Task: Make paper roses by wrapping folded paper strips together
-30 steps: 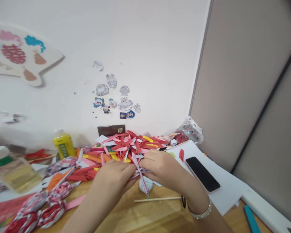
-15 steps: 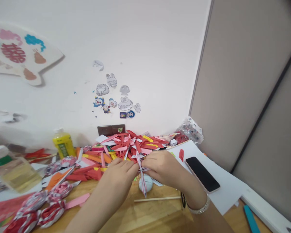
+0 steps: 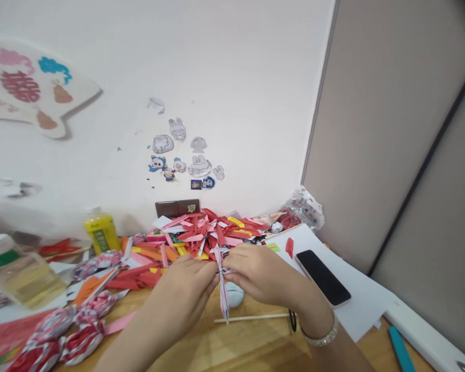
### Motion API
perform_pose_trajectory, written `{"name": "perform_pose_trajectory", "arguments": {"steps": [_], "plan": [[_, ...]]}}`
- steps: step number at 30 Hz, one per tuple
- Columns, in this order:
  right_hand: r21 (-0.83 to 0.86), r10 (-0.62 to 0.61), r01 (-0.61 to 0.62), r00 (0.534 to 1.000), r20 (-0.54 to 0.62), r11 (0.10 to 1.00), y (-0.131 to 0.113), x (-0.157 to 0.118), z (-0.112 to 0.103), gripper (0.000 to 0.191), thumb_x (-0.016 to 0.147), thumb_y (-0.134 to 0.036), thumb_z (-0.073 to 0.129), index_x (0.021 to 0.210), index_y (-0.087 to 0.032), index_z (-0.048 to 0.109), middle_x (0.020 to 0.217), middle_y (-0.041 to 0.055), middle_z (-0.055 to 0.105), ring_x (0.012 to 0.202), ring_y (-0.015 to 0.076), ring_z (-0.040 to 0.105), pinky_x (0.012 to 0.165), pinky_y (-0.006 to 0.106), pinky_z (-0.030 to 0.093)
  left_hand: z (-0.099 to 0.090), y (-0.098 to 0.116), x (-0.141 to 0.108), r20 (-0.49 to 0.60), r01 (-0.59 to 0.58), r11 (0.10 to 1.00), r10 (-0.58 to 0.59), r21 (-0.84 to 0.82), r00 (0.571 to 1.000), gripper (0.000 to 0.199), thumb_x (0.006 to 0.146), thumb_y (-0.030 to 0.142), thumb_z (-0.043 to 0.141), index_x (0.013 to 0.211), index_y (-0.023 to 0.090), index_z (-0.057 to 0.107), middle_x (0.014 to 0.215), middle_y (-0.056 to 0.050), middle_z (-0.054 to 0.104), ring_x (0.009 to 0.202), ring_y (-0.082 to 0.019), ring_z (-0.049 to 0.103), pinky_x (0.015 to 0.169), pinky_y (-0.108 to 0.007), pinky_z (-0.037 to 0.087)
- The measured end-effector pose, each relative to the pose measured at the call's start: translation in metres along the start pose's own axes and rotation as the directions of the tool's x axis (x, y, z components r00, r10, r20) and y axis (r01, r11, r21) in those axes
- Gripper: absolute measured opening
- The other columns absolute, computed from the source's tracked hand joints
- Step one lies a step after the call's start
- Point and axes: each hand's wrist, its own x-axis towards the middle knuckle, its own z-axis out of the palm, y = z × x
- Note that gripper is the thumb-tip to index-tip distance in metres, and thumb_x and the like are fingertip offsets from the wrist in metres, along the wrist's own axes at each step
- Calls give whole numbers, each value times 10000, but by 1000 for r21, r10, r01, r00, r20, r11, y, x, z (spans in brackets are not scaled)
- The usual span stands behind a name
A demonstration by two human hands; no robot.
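Note:
A narrow, pleated pink-and-white folded paper (image 3: 223,299) stands lengthwise between my hands, pinched in around its middle. My left hand (image 3: 189,289) closes on it from the left, fingers together and thumb hidden. From the right, my right hand (image 3: 259,271) grips the same paper near its waist, fingers curled. What exactly the fingertips press on is hidden. Just behind the paper's lower end lies a rounded pale blue object (image 3: 235,294). A thin wooden stick (image 3: 256,318) rests on the table below my hands.
A heap of folded red, pink and yellow paper strips (image 3: 205,230) lies against the wall. To the right are a phone (image 3: 323,278) on white paper and a teal strip (image 3: 401,349). Leftward stand a yellow bottle (image 3: 101,232), a clear jar (image 3: 27,279) and twisted paper pieces (image 3: 83,338).
Both hands have shifted slightly left and down with the folded paper. Its lower end now reaches the stick, and more of the pale blue object shows on its right.

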Motion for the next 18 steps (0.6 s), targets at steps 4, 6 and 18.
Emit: {"name": "perform_pose_trajectory", "arguments": {"steps": [4,6,18], "plan": [[46,-63,66,997,-51,997,-4,-2,-5,188,904,-174,413,781,-160,554,754,37,599,712,157,513,648,253,379,-5,4,-3,-62,-40,995,34,-87,997,302,894,177,298,747,188,561,702,-48,626,636,-199,557,600,-301,425],[61,-86,92,992,-88,994,-6,-4,-7,210,896,-159,402,740,-167,542,704,25,581,663,147,495,615,245,368,-6,6,-4,-90,-76,987,64,-141,994,297,884,162,308,732,199,561,700,-39,618,653,-188,557,614,-284,435],[374,72,-71,997,10,925,12,-3,0,195,913,-311,473,842,-164,581,776,8,600,693,122,524,630,208,369,0,-8,-3,-69,94,936,-124,-338,990,183,897,328,418,954,214,550,908,-49,633,818,-201,585,713,-311,483]]}}
